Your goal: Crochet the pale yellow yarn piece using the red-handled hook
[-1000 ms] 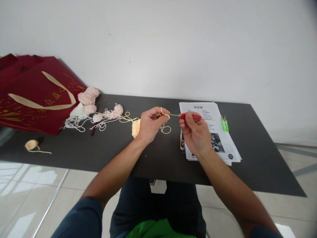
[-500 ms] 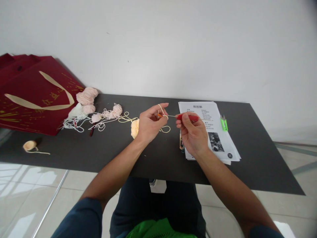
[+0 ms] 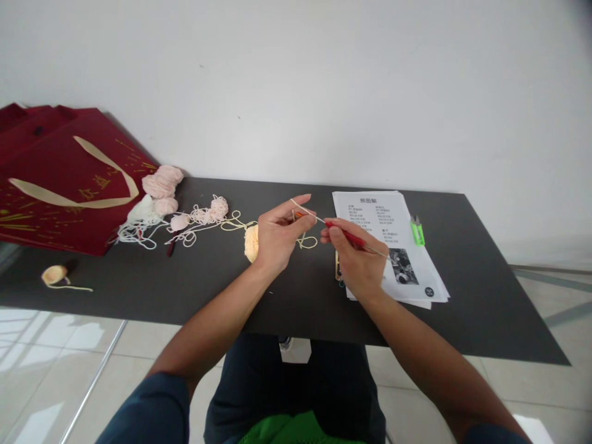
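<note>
My left hand point(image 3: 276, 240) is closed, pinching pale yellow yarn point(image 3: 303, 209) between thumb and fingers, with a strand looped over the raised index finger. A small orange piece point(image 3: 298, 214) shows at these fingertips; its kind is unclear. In my right hand point(image 3: 361, 262) is a crochet hook point(image 3: 345, 232) with a red handle, its thin metal shaft pointing up-left to the yarn near the left fingertips. Whether the tip sits inside a loop cannot be made out. A ball of yellow yarn point(image 3: 251, 242) lies behind my left wrist, partly hidden, with loose strands on both sides.
Printed sheets point(image 3: 370, 213) lie under and beyond my right hand, with green thread snips point(image 3: 417, 232) on their right edge. Pink yarn point(image 3: 215, 211), white yarn point(image 3: 141, 223) and a dark red bag point(image 3: 55, 166) occupy the left. A small cream piece point(image 3: 54, 274) lies near the front-left edge of the black table point(image 3: 490, 296).
The crochet hook has gone from nearly level to slanting, its tip up-left, as my right hand turned and its handle end dropped. The yarn over my left index finger now runs toward the hook.
</note>
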A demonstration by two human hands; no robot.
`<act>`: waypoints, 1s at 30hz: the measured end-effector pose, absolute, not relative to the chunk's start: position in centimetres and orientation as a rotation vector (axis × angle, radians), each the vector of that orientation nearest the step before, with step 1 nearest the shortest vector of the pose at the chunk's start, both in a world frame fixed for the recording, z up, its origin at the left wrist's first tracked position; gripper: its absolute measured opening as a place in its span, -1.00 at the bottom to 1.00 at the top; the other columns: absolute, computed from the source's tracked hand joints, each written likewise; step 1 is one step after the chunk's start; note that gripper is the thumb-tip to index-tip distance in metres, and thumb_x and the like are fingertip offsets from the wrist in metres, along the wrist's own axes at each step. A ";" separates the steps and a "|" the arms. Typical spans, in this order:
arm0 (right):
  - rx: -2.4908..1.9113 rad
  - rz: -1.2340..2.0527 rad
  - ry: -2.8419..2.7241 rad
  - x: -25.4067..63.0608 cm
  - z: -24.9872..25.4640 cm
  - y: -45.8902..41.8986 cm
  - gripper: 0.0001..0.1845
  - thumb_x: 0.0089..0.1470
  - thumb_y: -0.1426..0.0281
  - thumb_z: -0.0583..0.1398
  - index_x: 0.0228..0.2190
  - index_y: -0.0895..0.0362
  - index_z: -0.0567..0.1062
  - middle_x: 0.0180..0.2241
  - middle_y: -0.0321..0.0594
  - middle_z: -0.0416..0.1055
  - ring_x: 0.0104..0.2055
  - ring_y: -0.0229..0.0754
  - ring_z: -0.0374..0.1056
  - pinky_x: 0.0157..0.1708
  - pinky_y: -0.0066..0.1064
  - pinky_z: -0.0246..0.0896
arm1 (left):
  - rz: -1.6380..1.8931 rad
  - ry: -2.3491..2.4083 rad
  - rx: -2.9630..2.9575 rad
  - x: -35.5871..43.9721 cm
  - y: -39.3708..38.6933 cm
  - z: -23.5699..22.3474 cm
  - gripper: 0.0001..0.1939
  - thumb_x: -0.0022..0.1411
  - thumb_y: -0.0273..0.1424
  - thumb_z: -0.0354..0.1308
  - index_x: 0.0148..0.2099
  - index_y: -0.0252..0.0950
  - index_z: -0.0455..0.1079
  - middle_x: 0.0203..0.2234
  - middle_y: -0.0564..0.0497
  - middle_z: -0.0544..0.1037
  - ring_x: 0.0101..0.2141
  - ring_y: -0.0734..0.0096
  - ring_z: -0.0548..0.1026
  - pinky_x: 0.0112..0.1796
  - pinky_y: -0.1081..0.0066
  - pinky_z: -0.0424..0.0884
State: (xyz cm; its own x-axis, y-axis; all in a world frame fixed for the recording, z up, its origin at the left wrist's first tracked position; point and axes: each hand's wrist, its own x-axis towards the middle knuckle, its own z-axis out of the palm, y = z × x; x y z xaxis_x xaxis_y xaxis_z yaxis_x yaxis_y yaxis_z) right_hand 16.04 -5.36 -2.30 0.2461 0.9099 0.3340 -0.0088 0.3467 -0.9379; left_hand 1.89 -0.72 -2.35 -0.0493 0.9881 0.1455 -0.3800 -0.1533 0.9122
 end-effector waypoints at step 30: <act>-0.784 0.985 -0.982 18.0 -2.5 -3.4 -0.92 0.10 0.33 0.44 -0.31 0.01 0.68 -0.29 -0.29 0.68 -0.42 -0.29 0.50 -0.44 -0.40 0.45 | 1.334 0.721 0.801 1.8 -1.0 -0.7 -0.47 -0.06 -0.54 0.49 0.03 -0.23 0.64 -0.44 0.10 0.62 -0.46 0.61 0.44 -0.37 0.50 0.32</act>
State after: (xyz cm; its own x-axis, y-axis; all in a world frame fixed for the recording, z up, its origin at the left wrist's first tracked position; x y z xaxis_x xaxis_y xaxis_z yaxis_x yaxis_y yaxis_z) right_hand 18.01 -3.43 -2.51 0.2212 0.9266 0.3040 -0.3064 0.3620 -0.8804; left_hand 1.78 -1.02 -0.70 0.1058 0.9944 -0.0008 -0.5454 0.0587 0.8361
